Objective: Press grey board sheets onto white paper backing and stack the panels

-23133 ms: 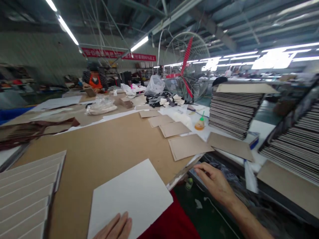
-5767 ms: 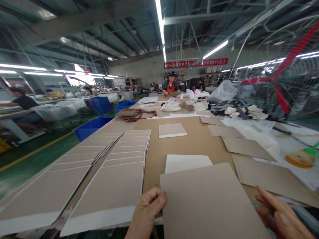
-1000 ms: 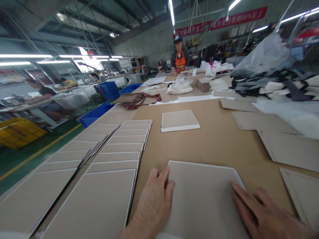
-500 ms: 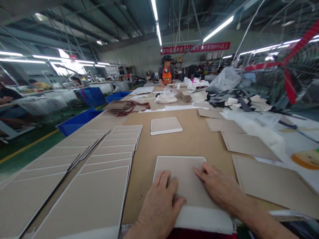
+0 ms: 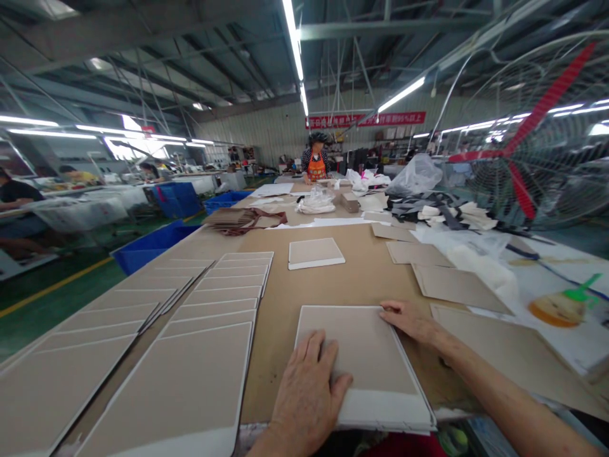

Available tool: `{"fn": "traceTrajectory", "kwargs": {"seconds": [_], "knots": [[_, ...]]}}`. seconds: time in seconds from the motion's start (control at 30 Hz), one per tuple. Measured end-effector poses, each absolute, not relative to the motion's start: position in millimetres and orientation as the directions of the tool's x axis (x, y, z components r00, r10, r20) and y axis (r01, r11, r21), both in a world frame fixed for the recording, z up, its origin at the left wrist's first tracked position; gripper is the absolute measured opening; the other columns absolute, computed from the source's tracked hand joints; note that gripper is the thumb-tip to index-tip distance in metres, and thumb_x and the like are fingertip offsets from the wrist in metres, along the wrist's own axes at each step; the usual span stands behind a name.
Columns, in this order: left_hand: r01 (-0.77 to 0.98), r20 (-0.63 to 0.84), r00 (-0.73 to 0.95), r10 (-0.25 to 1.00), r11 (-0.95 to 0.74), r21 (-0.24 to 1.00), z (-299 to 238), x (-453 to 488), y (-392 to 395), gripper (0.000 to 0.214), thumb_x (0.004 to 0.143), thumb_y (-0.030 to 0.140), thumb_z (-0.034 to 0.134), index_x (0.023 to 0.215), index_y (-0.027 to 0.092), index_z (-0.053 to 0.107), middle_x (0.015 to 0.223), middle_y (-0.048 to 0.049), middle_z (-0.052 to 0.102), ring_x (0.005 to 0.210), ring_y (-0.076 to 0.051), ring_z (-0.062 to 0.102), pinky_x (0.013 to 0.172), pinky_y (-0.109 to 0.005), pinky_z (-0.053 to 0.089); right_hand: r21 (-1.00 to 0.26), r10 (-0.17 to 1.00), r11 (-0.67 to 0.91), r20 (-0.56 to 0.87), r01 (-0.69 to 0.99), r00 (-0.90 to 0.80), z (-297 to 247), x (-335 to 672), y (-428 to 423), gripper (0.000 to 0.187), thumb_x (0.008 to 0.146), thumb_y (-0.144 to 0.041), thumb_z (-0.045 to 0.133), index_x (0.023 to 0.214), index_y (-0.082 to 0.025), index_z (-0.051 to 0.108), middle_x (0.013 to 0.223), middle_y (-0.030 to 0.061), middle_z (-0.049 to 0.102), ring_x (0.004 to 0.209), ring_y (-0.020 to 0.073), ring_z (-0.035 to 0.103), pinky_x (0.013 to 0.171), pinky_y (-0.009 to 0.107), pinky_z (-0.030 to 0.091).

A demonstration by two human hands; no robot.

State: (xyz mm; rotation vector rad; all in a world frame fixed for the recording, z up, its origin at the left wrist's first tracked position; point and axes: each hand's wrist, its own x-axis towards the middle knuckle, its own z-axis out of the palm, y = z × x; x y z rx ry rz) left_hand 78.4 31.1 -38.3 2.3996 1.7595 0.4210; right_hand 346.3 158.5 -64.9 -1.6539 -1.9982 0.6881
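A beige panel (image 5: 361,355) with thin white edging lies in front of me, atop what looks like a few layers at its near edge. A broad white strip runs along its near side. My left hand (image 5: 309,387) lies on the panel's left part, palm down, fingers stretched and thumb out to the right. At the far right corner, my right hand (image 5: 406,320) has its fingers drawn together on the white edge; the thumb is only partly visible. A smaller beige panel (image 5: 316,252) with white edging lies farther up the table.
Overlapping rows of edged panels (image 5: 190,368) lie on the left. Loose beige boards (image 5: 504,343) line the right side, beside a round orange-and-green object (image 5: 559,310). A fan (image 5: 514,146) stands at right. Across the table is a person (image 5: 316,162) in an orange apron. Blue bins (image 5: 152,247) stand left.
My right hand has moved outward from the panel's surface to its far right corner. The edging there now lies straight along the side. My left hand stays about where it was.
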Motion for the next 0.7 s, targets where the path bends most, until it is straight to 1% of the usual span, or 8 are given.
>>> {"fn": "traceTrajectory", "kwargs": {"seconds": [0.13,0.23,0.3,0.37,0.47,0.57,0.63,0.7], "knots": [[0.903,0.135,0.273,0.952,-0.302,0.304,-37.0,78.3,30.9,0.046,0.089,0.038,0.053,0.132,0.020,0.055,0.146,-0.0124,0.046,0.137,-0.030,0.037,0.115,-0.048,0.030,-0.739,0.989,0.147,0.120,0.658,-0.086,-55.0,345.7,152.1,0.034,0.078,-0.040,0.066,0.102,-0.016,0.071,0.096,0.0078,0.065,0.089,0.0235,0.060,0.088,0.040,0.044],[0.897,0.149,0.271,0.951,-0.305,0.320,-37.0,77.7,30.7,0.048,0.089,0.038,0.054,0.133,0.021,0.054,0.147,-0.0118,0.045,0.138,-0.030,0.036,0.116,-0.049,0.030,-0.850,0.993,0.111,0.120,0.515,-0.015,-44.1,337.2,143.9,0.044,0.070,-0.047,0.066,0.102,-0.016,0.069,0.099,0.0087,0.066,0.092,0.0260,0.061,0.088,0.039,0.045],[0.891,0.163,0.264,0.951,-0.305,0.335,-38.5,76.7,30.5,0.050,0.088,0.039,0.055,0.134,0.021,0.053,0.147,-0.0108,0.045,0.138,-0.029,0.036,0.116,-0.048,0.030,-0.924,0.998,0.069,0.068,0.377,-0.015,-40.3,327.3,134.7,0.053,0.072,-0.051,0.063,0.111,-0.016,0.062,0.099,0.0086,0.068,0.092,0.0261,0.064,0.083,0.039,0.050],[0.880,0.175,0.258,0.950,-0.306,0.363,-42.8,74.0,30.9,0.051,0.088,0.042,0.055,0.134,0.022,0.054,0.147,-0.0093,0.046,0.138,-0.029,0.037,0.116,-0.048,0.031,-0.968,0.999,0.015,0.001,0.251,-0.054,-39.3,316.8,123.5,0.066,0.075,-0.054,0.060,0.128,-0.016,0.048,0.099,0.0086,0.070,0.085,0.0256,0.068,0.075,0.039,0.054],[0.863,0.245,0.270,0.931,-0.347,0.366,-56.5,65.1,32.7,0.053,0.087,0.044,0.057,0.134,0.020,0.054,0.146,-0.0098,0.048,0.137,-0.030,0.039,0.114,-0.046,0.036,-0.994,0.988,-0.096,-0.101,0.050,-0.119,-36.0,307.5,113.7,0.082,0.075,-0.050,0.066,0.141,-0.020,0.028,0.101,0.0086,0.071,0.079,0.0271,0.070,0.068,0.041,0.057],[0.884,0.448,0.241,0.861,-0.385,0.266,-73.5,52.6,32.1,0.056,0.088,0.042,0.057,0.137,0.016,0.050,0.147,-0.0154,0.045,0.138,-0.033,0.038,0.110,-0.049,0.041,-0.973,0.982,-0.174,-0.160,-0.150,-0.098,-22.9,306.8,131.4,0.082,0.071,-0.038,0.076,0.139,-0.024,0.033,0.100,0.0080,0.072,0.076,0.0291,0.071,0.064,0.042,0.058],[0.909,0.550,0.169,0.818,-0.345,0.233,-79.9,47.0,27.5,0.058,0.088,0.043,0.057,0.139,0.017,0.048,0.146,-0.0180,0.045,0.138,-0.035,0.037,0.109,-0.053,0.041,-0.973,0.988,-0.153,-0.151,-0.173,-0.023,-10.6,305.2,162.5,0.075,0.071,-0.030,0.077,0.136,-0.024,0.039,0.096,0.0078,0.073,0.071,0.0283,0.070,0.061,0.040,0.058],[0.914,0.547,0.113,0.830,-0.303,0.271,-80.0,46.2,20.0,0.057,0.090,0.043,0.055,0.141,0.021,0.045,0.142,-0.0167,0.049,0.137,-0.035,0.039,0.109,-0.053,0.041,-0.983,0.991,-0.113,-0.122,-0.146,0.052,-0.3,298.9,205.2,0.067,0.076,-0.024,0.074,0.134,-0.021,0.042,0.093,0.0080,0.073,0.068,0.0256,0.070,0.058,0.036,0.057]]}}
